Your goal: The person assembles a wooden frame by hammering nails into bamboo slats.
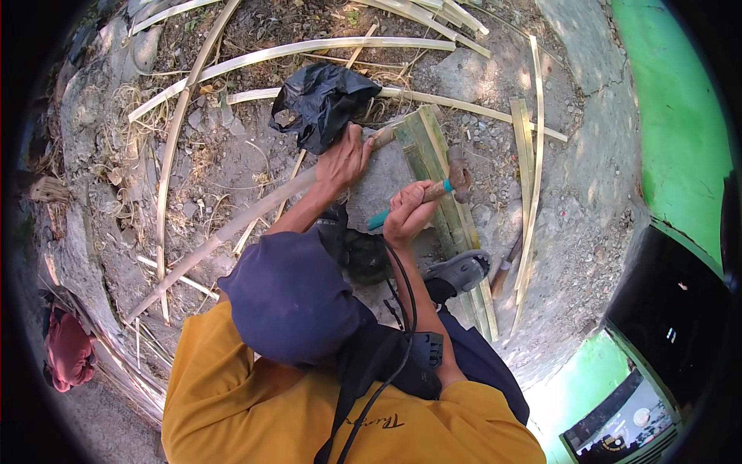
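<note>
My left hand (340,161) is closed around a long pale bamboo strip (232,224), near its far end. The strip slants from the lower left up to several green bamboo slats (430,158) laid side by side on the ground. Against the fingers of that hand lies a crumpled black plastic bag (318,100). My right hand (410,210) grips a hammer (460,174) by its handle, which shows teal at both sides of the fist. The hammer head hangs over the slats; whether it touches them I cannot tell.
A grey shoe (460,271) is by the slats' near part. Loose bamboo strips (309,52) lie across the rough ground, more of them (533,155) at right. A dark tool (506,263) lies beside those. A green wall (680,100) stands right; a person in red (69,348) is far left.
</note>
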`<control>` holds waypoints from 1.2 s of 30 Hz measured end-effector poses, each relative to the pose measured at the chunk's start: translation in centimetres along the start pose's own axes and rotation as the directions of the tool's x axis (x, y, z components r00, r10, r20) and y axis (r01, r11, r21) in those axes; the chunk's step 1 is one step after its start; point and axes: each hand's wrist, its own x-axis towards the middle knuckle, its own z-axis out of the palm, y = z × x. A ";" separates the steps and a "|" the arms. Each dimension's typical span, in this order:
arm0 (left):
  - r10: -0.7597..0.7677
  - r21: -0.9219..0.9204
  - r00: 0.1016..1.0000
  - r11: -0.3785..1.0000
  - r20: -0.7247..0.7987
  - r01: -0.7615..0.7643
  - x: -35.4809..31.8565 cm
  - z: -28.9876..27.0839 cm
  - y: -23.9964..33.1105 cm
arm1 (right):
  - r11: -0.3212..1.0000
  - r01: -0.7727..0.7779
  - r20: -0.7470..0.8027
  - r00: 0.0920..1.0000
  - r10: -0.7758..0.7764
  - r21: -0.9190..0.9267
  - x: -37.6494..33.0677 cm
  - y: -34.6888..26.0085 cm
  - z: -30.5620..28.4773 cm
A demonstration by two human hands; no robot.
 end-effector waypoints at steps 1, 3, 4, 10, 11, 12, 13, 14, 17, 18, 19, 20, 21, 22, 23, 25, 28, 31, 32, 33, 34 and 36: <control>-0.015 -0.010 0.999 1.000 0.036 0.015 0.0 0.0 0.1 | 1.000 -0.005 0.015 1.000 0.005 -0.002 -0.3 1.0 0.2; 0.015 -0.020 0.999 1.000 -0.031 -0.015 -0.1 -0.2 0.1 | 0.968 -0.211 -0.003 0.977 0.212 -0.134 -0.8 2.9 0.5; 0.022 -0.043 0.999 0.999 -0.038 -0.024 -0.1 -0.3 0.1 | 0.926 -0.330 -0.037 0.944 0.329 -0.181 -0.7 3.7 0.4; 0.008 0.042 0.999 0.999 0.032 -0.009 -2.6 -2.9 -1.9 | 0.947 -0.208 -0.055 0.978 0.200 -0.244 -0.6 5.5 -1.4; 0.018 0.047 1.000 0.999 0.022 -0.019 -3.4 -3.5 -2.3 | 0.955 -0.174 -0.035 0.985 0.171 -0.239 -0.5 5.4 -1.8; -0.036 0.113 0.997 0.993 0.074 0.028 -4.1 -4.1 -2.8 | 0.955 -0.159 -0.023 0.987 0.158 -0.252 -0.4 5.3 -2.0; -0.088 0.177 0.989 0.982 0.122 0.065 -4.8 -4.6 -3.1 | 0.948 -0.177 -0.042 0.984 0.172 -0.265 -0.4 5.2 -2.3; -0.088 0.178 0.993 0.981 0.083 0.072 -5.5 -4.9 -3.4 | 0.955 -0.141 -0.013 0.990 0.142 -0.259 -0.2 5.2 -2.3; -0.175 0.112 0.967 0.981 0.183 0.156 -6.1 -4.9 -4.3 | 0.957 -0.167 -0.040 0.986 0.162 -0.237 -0.2 5.2 -2.3; -0.162 0.119 0.973 0.982 0.162 0.143 -6.1 -4.7 -4.6 | 0.945 -0.088 -0.019 0.996 0.087 -0.314 -0.3 5.2 -2.2; -0.140 0.141 0.972 0.983 0.188 0.114 -6.0 -4.5 -4.9 | 0.921 -0.008 0.006 1.000 0.012 -0.389 -0.4 5.3 -2.1; -0.126 0.157 0.965 0.983 0.231 0.091 -5.9 -4.3 -5.1 | 0.921 -0.007 0.004 1.000 0.009 -0.390 -0.7 5.3 -2.1; -0.120 0.163 0.970 0.983 0.214 0.086 -5.8 -4.1 -5.2 | 0.931 -0.039 -0.006 0.999 0.039 -0.364 -0.9 5.3 -2.1; -0.103 0.193 0.971 0.979 0.216 0.061 -5.8 -4.0 -5.3 | 0.937 -0.086 -0.036 0.996 0.078 -0.338 -1.1 5.4 -1.9; -0.088 0.218 0.969 0.975 0.231 0.036 -5.8 -3.9 -5.4 | 0.938 -0.075 -0.014 0.997 0.075 -0.338 -1.1 5.4 -1.6; -0.104 0.215 0.967 0.975 0.233 0.054 -5.8 -4.0 -5.3 | 0.952 -0.012 0.002 1.000 0.013 -0.306 -0.9 5.2 -1.0; -0.109 0.200 0.965 0.978 0.238 0.061 -5.6 -4.1 -5.2 | 0.868 0.104 0.060 0.995 -0.085 -0.486 0.9 4.6 0.5; -0.083 0.193 0.975 0.980 0.208 0.042 -5.3 -4.0 -5.3 | 0.911 -0.020 0.054 0.997 0.046 -0.412 1.3 2.4 0.0; -0.077 0.189 0.971 0.981 0.225 0.034 -5.5 -4.0 -5.3 | 0.908 -0.041 0.066 0.995 0.075 -0.417 0.8 1.6 -0.4; -0.079 0.184 0.973 0.982 0.217 0.039 -5.6 -3.9 -5.3 | 0.966 -0.059 0.019 0.998 0.066 -0.253 0.5 0.9 -0.8; -0.086 0.191 0.972 0.981 0.220 0.044 -5.5 -3.8 -5.3 | 0.995 -0.067 -0.033 0.997 0.064 -0.079 0.5 0.6 -1.0; -0.079 0.197 0.975 0.980 0.209 0.037 -5.6 -3.8 -5.4 | 0.973 0.044 0.017 0.999 -0.041 -0.225 0.6 0.5 -0.8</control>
